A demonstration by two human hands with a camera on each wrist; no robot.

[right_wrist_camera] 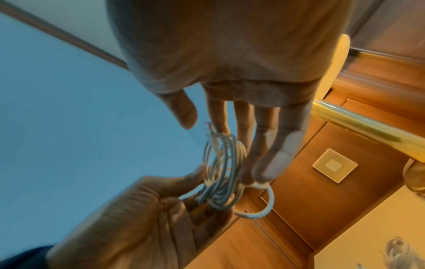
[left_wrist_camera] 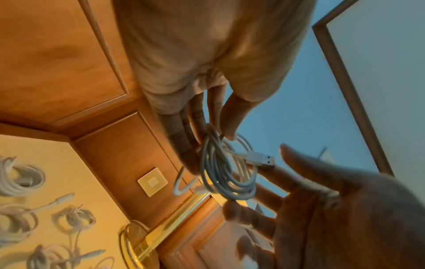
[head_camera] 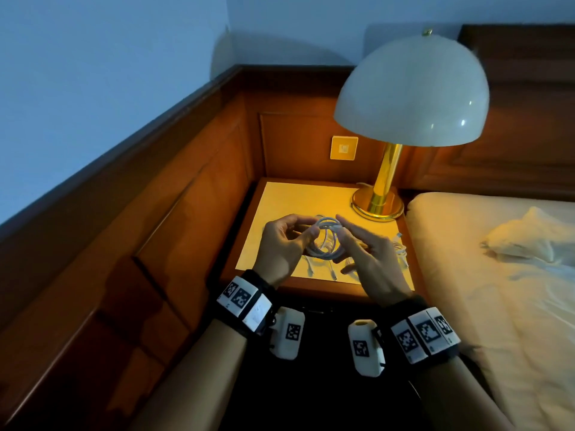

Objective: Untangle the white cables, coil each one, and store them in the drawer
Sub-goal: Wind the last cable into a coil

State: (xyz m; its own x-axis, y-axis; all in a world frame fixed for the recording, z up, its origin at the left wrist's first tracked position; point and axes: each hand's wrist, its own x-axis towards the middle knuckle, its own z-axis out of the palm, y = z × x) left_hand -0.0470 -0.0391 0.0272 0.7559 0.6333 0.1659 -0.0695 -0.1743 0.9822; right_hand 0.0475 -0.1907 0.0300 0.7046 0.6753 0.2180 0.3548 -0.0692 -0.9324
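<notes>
A white cable wound into a coil (head_camera: pixel 326 244) hangs in the air above the nightstand top (head_camera: pixel 295 200). My left hand (head_camera: pixel 306 231) pinches the coil's left side between thumb and fingers (left_wrist_camera: pixel 214 131). The coil (left_wrist_camera: pixel 220 172) shows a USB plug (left_wrist_camera: pixel 262 160) sticking out to the right. My right hand (head_camera: pixel 351 241) has straight, spread fingers, and their tips touch the coil's (right_wrist_camera: pixel 220 174) loose looped end (right_wrist_camera: pixel 260 209). Several other white cables (left_wrist_camera: pixel 20 180) lie bundled on the nightstand; some (head_camera: pixel 399 247) are partly hidden under my hands. I see no drawer.
A brass lamp with a white dome shade (head_camera: pixel 410 91) stands at the nightstand's back right on its base (head_camera: pixel 378 203). Wood panelling with a wall switch (head_camera: pixel 343 147) closes the back and left. A bed (head_camera: pixel 497 275) borders the right side.
</notes>
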